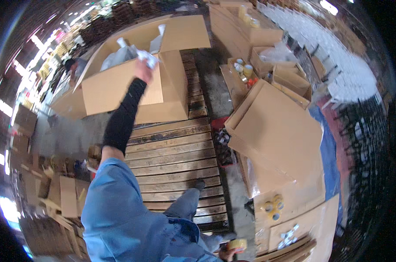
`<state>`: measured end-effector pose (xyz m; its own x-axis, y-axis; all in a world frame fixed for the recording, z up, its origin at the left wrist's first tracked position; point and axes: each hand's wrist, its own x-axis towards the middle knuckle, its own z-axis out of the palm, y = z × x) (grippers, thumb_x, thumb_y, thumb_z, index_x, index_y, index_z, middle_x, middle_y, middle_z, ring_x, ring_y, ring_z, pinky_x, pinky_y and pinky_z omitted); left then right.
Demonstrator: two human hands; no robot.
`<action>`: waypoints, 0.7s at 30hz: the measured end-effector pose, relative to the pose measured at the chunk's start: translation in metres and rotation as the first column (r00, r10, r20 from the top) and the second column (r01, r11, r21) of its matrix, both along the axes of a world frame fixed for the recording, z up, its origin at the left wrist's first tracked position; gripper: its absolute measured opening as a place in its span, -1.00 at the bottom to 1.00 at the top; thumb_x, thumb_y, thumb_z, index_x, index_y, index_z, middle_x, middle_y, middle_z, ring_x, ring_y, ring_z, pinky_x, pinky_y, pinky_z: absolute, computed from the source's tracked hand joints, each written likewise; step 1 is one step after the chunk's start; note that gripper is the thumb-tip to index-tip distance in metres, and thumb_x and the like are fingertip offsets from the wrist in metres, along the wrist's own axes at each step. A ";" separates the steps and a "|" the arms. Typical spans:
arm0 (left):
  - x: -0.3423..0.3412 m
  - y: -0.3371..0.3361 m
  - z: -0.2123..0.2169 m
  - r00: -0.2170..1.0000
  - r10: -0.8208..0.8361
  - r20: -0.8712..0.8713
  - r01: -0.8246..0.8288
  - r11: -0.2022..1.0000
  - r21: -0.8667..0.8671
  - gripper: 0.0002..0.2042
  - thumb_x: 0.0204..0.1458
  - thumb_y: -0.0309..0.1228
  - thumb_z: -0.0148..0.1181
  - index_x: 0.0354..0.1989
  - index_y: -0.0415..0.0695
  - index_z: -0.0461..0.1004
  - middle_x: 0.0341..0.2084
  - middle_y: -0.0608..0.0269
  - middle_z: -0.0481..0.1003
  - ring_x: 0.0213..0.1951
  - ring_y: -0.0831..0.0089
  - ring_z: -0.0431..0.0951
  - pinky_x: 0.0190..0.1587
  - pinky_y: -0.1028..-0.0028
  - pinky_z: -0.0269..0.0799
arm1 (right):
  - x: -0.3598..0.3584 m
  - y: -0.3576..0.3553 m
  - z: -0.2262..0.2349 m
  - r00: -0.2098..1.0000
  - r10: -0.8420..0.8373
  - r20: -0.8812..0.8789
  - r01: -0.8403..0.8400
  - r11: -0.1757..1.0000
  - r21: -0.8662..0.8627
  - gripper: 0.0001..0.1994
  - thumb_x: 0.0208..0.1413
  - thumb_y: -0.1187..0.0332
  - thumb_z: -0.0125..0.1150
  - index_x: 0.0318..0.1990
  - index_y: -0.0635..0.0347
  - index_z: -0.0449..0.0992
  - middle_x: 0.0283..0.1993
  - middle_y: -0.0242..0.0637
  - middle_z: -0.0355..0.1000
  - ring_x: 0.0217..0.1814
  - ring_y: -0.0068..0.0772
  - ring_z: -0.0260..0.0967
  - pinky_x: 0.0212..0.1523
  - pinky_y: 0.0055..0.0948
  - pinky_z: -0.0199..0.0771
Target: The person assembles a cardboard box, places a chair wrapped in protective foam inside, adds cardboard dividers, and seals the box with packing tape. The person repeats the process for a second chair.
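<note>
My left hand (pixel 144 73) reaches forward over the near wall of a large open cardboard box (pixel 119 89). Its fingers close on a small crumpled white piece (pixel 148 59), blurred by motion; I cannot make out its kind. Inside the box lie grey-white wrapped things (pixel 118 56) with pale cylindrical ends sticking up. Low at the bottom edge, my right hand (pixel 227 254) grips a yellow roll of tape (pixel 238 244) with some red or orange on it. Part of that hand is cut off by the frame.
Wooden pallets (pixel 176 153) lie underfoot and under the box. Flattened cardboard (pixel 281 126) is stacked at right, with tape rolls (pixel 274 206) and small silvery pieces (pixel 288 236) nearer me. Stacked white things (pixel 350 78) stand far right. Another person (pixel 78 67) is behind the box at left.
</note>
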<state>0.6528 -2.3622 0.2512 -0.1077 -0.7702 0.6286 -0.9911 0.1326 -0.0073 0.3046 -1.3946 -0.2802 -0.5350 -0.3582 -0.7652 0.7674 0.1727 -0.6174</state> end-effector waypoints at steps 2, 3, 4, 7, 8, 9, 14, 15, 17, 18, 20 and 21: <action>0.037 -0.082 0.041 0.998 -0.004 -0.067 0.004 1.000 -0.001 -0.61 0.11 -0.31 0.24 0.08 -0.21 0.45 -0.02 -0.14 0.48 -0.03 -0.03 0.52 0.00 0.11 0.48 | 0.003 -0.036 0.008 0.997 -0.068 -0.037 0.056 0.966 -0.254 -0.23 0.12 -0.44 0.00 0.19 0.03 0.41 0.06 -0.32 0.48 0.00 -0.28 0.43 0.04 -0.23 0.45; 0.065 -0.116 0.041 0.998 0.003 -0.055 -0.001 0.999 0.040 -0.59 0.11 -0.29 0.24 0.09 -0.20 0.45 0.00 -0.14 0.47 -0.01 -0.03 0.51 0.02 0.11 0.46 | 0.028 -0.096 0.066 0.983 -0.172 0.060 0.182 0.911 -0.369 -0.30 0.21 -0.40 -0.09 0.16 0.02 0.44 0.02 -0.33 0.50 0.01 -0.30 0.43 0.04 -0.22 0.45; 0.116 -0.139 0.042 1.000 0.018 -0.019 -0.017 0.996 0.091 -0.58 0.10 -0.27 0.24 0.11 -0.20 0.44 0.02 -0.14 0.46 0.01 -0.03 0.50 0.05 0.10 0.44 | 0.032 -0.155 0.121 0.982 -0.170 0.085 0.189 0.925 -0.330 -0.37 0.27 -0.31 -0.06 0.12 0.06 0.44 -0.03 -0.34 0.49 -0.02 -0.33 0.43 0.00 -0.28 0.45; 0.113 -0.189 0.020 0.997 -0.058 -0.045 0.063 0.992 0.113 -0.53 0.10 -0.21 0.25 0.15 -0.18 0.43 0.08 -0.14 0.43 0.07 -0.02 0.46 0.11 0.10 0.39 | 0.034 -0.286 0.226 0.965 -0.254 -0.060 0.211 0.895 -0.392 -0.55 0.39 -0.08 -0.05 0.12 0.10 0.39 -0.07 -0.36 0.47 -0.06 -0.37 0.45 -0.11 -0.34 0.51; 0.076 -0.189 -0.022 0.985 -0.128 -0.114 0.138 0.987 0.083 -0.51 0.10 -0.19 0.26 0.16 -0.18 0.42 0.09 -0.14 0.43 0.09 -0.02 0.44 0.13 0.10 0.37 | 0.025 -0.279 0.213 0.986 -0.133 -0.097 0.102 0.956 -0.274 -0.59 0.40 -0.01 -0.03 0.14 0.09 0.40 -0.04 -0.34 0.49 -0.05 -0.35 0.49 -0.15 -0.27 0.56; 0.031 -0.167 -0.070 0.953 -0.221 -0.207 0.235 0.971 0.048 -0.50 0.10 -0.17 0.26 0.17 -0.17 0.42 0.11 -0.14 0.42 0.11 -0.02 0.43 0.15 0.10 0.35 | 0.023 -0.279 0.220 0.982 -0.180 0.061 0.187 0.975 -0.122 -0.61 0.39 0.04 -0.02 0.16 0.08 0.41 0.01 -0.32 0.50 -0.03 -0.34 0.53 -0.14 -0.19 0.61; -0.030 0.137 -0.347 0.805 -0.184 -0.564 0.531 0.648 0.546 -0.42 0.10 -0.08 0.27 0.24 -0.15 0.39 0.20 -0.14 0.37 0.22 -0.01 0.36 0.26 0.09 0.26 | 0.032 -0.297 0.222 0.916 -0.367 0.163 0.357 0.930 0.091 -0.66 0.30 0.18 0.15 0.09 0.19 0.47 -0.08 -0.25 0.56 -0.13 -0.25 0.60 -0.24 -0.14 0.69; -0.028 0.219 -0.393 0.827 -0.044 -0.560 0.524 0.420 0.741 -0.40 0.10 -0.06 0.28 0.25 -0.14 0.39 0.22 -0.13 0.36 0.24 -0.01 0.35 0.28 0.09 0.24 | 0.037 -0.291 0.219 0.908 -0.394 0.145 0.383 0.919 0.097 -0.64 0.21 0.25 0.19 0.06 0.28 0.48 -0.10 -0.23 0.56 -0.16 -0.23 0.60 -0.22 -0.14 0.69; -0.038 0.375 -0.434 0.919 -0.016 -0.394 0.390 -0.112 0.914 -0.37 0.09 -0.03 0.28 0.27 -0.13 0.38 0.26 -0.13 0.34 0.28 -0.01 0.32 0.33 0.09 0.20 | 0.039 -0.277 0.220 0.881 -0.462 0.104 0.439 0.879 0.189 -0.63 0.09 0.33 0.26 0.00 0.37 0.49 -0.18 -0.20 0.57 -0.25 -0.22 0.61 -0.27 -0.17 0.71; -0.047 0.434 -0.429 0.912 -0.233 -0.337 0.282 -0.239 0.929 -0.35 0.09 -0.01 0.28 0.29 -0.13 0.38 0.28 -0.13 0.33 0.30 -0.01 0.31 0.35 0.09 0.19 | 0.035 -0.265 0.221 0.871 -0.487 0.067 0.462 0.856 0.231 -0.65 0.07 0.31 0.29 -0.04 0.37 0.52 -0.20 -0.20 0.57 -0.30 -0.24 0.61 -0.31 -0.21 0.71; -0.091 0.502 -0.363 0.440 -0.880 -0.181 0.240 -0.079 0.968 -0.37 0.09 -0.04 0.33 0.22 -0.23 0.41 0.23 -0.07 0.40 0.25 -0.01 0.37 0.29 0.18 0.26 | 0.042 -0.205 0.184 0.821 -0.570 -0.005 0.541 0.777 0.321 -0.65 0.03 0.31 0.34 -0.08 0.38 0.54 -0.22 -0.20 0.56 -0.31 -0.27 0.60 -0.31 -0.21 0.72; -0.105 0.511 -0.355 0.544 -0.762 -0.353 0.258 -0.248 0.934 -0.40 0.09 -0.08 0.33 0.20 -0.24 0.43 0.20 -0.06 0.43 0.22 0.03 0.40 0.27 0.21 0.28 | 0.040 -0.190 0.186 0.814 -0.581 -0.030 0.542 0.740 0.399 -0.65 0.00 0.31 0.36 -0.13 0.41 0.57 -0.23 -0.20 0.57 -0.30 -0.29 0.60 -0.33 -0.21 0.71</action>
<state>0.5481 -1.8510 -0.1037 -0.7594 -0.1034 -0.6423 -0.4989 0.7263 0.4729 0.3442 -1.5846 -0.0942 -0.4694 0.3062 -0.8282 0.8473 -0.1076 -0.5200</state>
